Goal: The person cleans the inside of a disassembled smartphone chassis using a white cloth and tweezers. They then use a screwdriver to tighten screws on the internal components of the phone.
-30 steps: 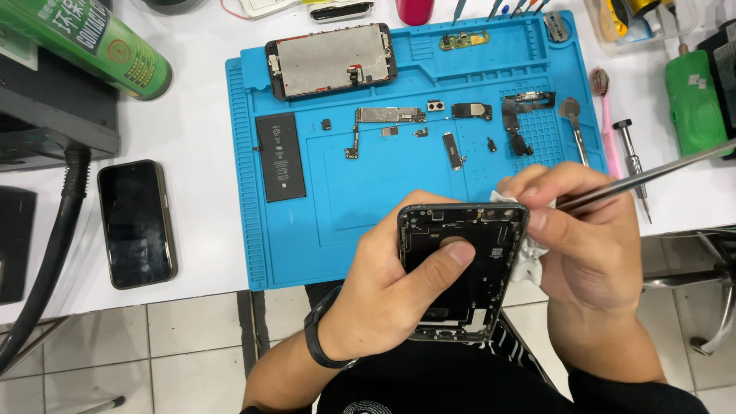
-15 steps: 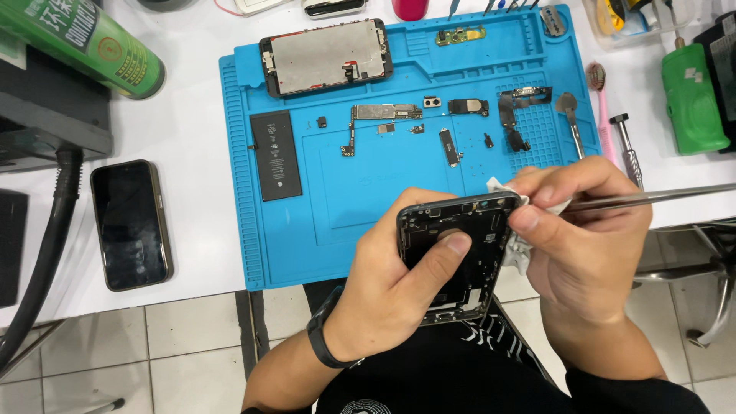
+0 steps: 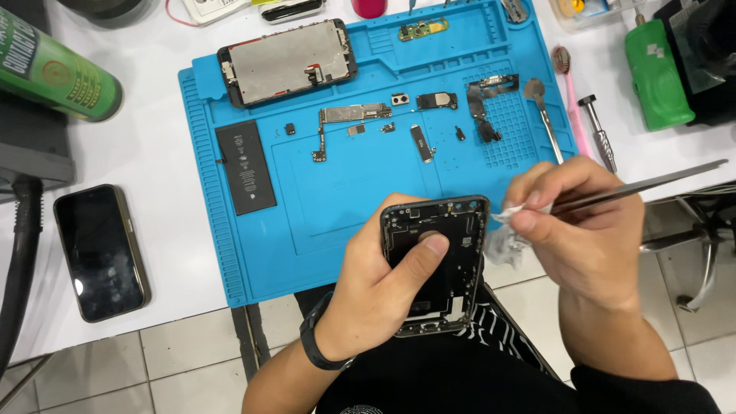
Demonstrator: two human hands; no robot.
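Observation:
My left hand (image 3: 383,295) grips an emptied black phone housing (image 3: 452,253) from below, thumb pressed inside it, over the near edge of the blue work mat (image 3: 337,199). Just right of the housing, my right hand (image 3: 583,230) pinches metal tweezers (image 3: 652,184) together with a crumpled white wipe (image 3: 502,238). The wipe touches the housing's right edge. A black band circles my left wrist.
On the mat lie a phone screen assembly (image 3: 287,61), a black battery (image 3: 245,165), a logic board (image 3: 353,115) and several small parts. A dark phone (image 3: 100,249) rests on the white table at left, a green can (image 3: 57,73) at far left, screwdrivers (image 3: 598,142) and a green bottle (image 3: 655,73) at right.
The camera view has shifted slightly. My right hand with tweezers and wipe has moved a little right, off the housing's top corner to its right side. The left hand keeps its grip.

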